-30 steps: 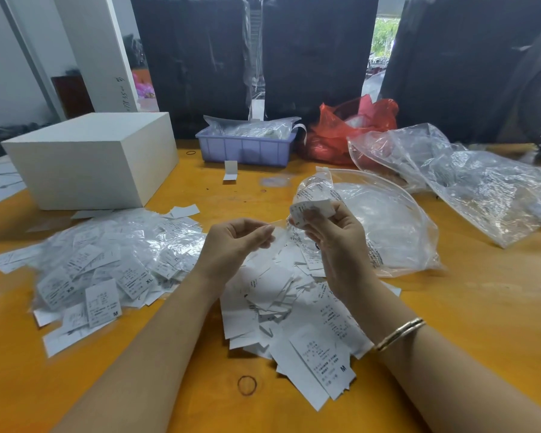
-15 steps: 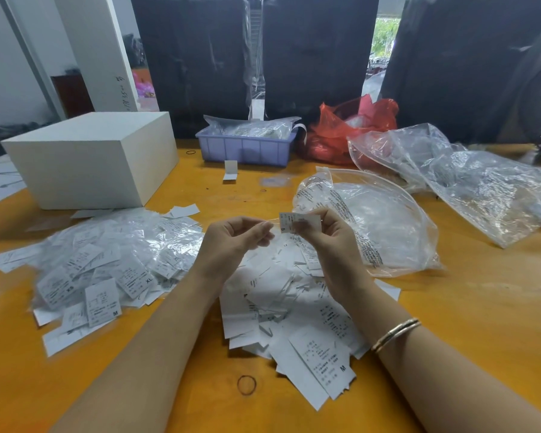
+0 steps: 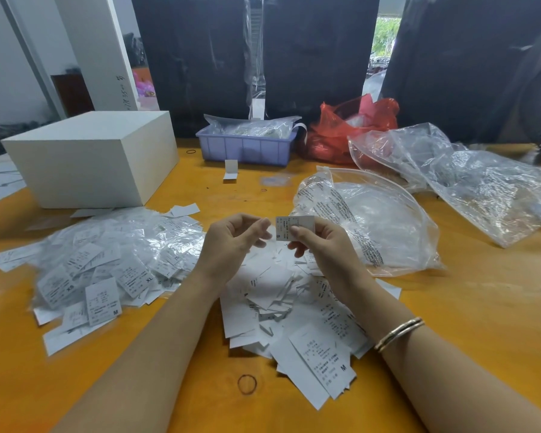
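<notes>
Pinching S tag [image 3: 283,228], right hand [image 3: 320,245]; print illegible; left hand [image 3: 228,242] curled, contents unclear.

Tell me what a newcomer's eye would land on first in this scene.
First, the right hand in the centre, pinching a small white label marked S above a loose pile of white size labels on the orange table. Next, the glossy heap of plastic-wrapped labels to the left. Then the red plastic bag at the back, the brightest thing there.
</notes>
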A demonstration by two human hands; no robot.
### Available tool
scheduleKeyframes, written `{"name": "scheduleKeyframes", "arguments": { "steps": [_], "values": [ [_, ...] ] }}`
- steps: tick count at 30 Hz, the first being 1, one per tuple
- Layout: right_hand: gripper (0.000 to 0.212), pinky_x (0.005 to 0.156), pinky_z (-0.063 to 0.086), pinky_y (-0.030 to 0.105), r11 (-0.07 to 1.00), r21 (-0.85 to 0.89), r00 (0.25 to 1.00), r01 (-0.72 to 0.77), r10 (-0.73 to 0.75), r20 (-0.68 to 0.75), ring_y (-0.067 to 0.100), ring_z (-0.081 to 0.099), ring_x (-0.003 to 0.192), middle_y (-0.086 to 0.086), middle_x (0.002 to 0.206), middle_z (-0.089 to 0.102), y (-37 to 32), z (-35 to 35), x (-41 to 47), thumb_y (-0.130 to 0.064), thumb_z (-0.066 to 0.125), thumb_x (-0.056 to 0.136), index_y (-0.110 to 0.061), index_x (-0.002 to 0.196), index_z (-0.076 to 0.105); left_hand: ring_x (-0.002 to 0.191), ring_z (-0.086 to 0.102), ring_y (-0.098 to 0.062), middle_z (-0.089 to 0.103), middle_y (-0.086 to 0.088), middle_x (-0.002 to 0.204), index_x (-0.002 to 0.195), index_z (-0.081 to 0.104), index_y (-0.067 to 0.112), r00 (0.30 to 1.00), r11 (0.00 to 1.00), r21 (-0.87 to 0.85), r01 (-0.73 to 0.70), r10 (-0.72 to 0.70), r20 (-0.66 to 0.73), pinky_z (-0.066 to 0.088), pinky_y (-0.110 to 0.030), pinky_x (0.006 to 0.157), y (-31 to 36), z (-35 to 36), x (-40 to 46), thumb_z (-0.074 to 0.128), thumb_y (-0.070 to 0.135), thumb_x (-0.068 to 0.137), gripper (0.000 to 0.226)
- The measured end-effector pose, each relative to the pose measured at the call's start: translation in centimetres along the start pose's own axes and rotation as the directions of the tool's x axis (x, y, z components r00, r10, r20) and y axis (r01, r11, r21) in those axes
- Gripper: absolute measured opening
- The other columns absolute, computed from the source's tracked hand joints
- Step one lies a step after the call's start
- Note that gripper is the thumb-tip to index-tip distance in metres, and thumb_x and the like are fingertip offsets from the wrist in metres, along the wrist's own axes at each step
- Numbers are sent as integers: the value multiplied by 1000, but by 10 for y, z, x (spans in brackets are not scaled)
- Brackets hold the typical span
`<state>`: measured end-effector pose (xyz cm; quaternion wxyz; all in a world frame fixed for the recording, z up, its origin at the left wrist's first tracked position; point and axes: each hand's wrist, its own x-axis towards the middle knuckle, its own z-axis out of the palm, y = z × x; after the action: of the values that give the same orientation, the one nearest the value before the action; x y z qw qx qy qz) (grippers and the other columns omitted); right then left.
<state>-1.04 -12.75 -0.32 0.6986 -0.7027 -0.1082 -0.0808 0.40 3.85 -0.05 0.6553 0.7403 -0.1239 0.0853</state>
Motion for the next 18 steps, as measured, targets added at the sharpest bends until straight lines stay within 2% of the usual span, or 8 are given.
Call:
{"name": "scheduleKeyframes", "arguments": {
  "steps": [4,7,12,18],
  "values": [
    [12,57,46,14,999,38,1000,10,-11,4,4,61,62,4,77,66,-1,1,-1,-5,57,90,-1,99,64,68,67,-5,73,9,75,89,67,19,999,1000,-28,11,-10,33,46,-11,56,1,0,-1,67,37,74,22],
    [11,56,46,16,1000,17,1000,9,-9,7,2,61,62,5,77,65,0,0,-1,-2,56,90,1,98,63,69,68,-5,73,8,75,86,68,19,999,999,-43,27,-25,38,47,-11,57,0,0,0,68,23,82,6],
    [7,56,45,14,1000,-13,1000,23,-23,12,0,59,59,3,73,64,0,0,-1,-2,57,89,-4,93,63,74,70,-9,74,4,80,89,68,16,998,992,-112,53,-49,32,49,-13,60,1,-1,-1,66,25,83,11],
    [7,54,44,13,990,57,983,133,-124,-137,2,57,58,3,74,64,-5,1,1,-5,55,91,-3,94,61,75,70,-10,75,1,80,88,66,16,999,990,-138,35,-30,34,51,-15,63,2,0,-1,71,16,78,11]
  ]
}}
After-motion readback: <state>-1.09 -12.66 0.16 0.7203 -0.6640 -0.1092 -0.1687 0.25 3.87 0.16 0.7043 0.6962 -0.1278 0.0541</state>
